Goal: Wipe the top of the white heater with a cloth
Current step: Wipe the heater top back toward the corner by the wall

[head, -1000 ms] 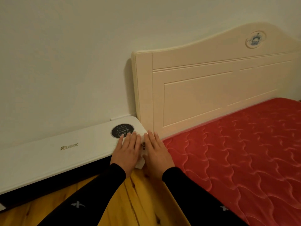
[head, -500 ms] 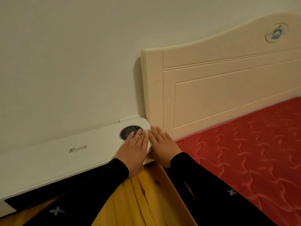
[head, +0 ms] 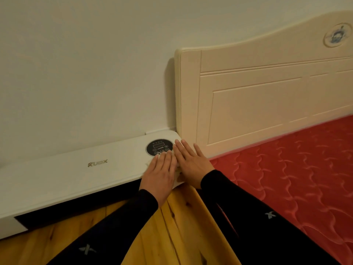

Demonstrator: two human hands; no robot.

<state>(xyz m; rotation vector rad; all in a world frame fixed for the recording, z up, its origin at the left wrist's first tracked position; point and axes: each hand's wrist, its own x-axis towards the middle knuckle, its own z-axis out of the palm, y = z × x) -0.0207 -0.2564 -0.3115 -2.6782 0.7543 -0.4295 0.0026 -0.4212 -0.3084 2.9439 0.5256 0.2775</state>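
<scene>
- A long white heater point(head: 63, 180) sits low on the floor against the wall. It runs from the lower left of the frame to the middle.
- Its right end stops just beside the headboard point(head: 267, 100) of a bed.
- Gold letters point(head: 97, 163) are on the heater's top, near its middle.
- A round black control panel point(head: 159, 147) with small buttons is near the heater's right end.
- The left hand point(head: 161, 174) lies flat on the heater's right end. Its fingers point(head: 164, 159) are straight and close together, and the tips touch the lower edge of the black panel.
- The right hand point(head: 191, 164) lies flat just beside the left hand, at the very end of the heater. Its fingers point(head: 181, 148) are straight too and point to the upper left.
- A white cloth point(head: 178, 175) is under the two hands. Only small bits of it peek out between the hands and beside the left fingertips, so most of it is hidden.
- The hands press down on the cloth. They are not curled around it.
- Both arms wear black sleeves point(head: 114, 226) with a small grey mark on each.
- A red mattress point(head: 286, 178) with a wavy stitched pattern fills the right side of the frame.
- The yellow wood floor point(head: 172, 236) shows at the bottom, between the heater and the bed.
- The headboard is cream, with a small round picture point(head: 337, 35) in the upper right of the frame.
</scene>
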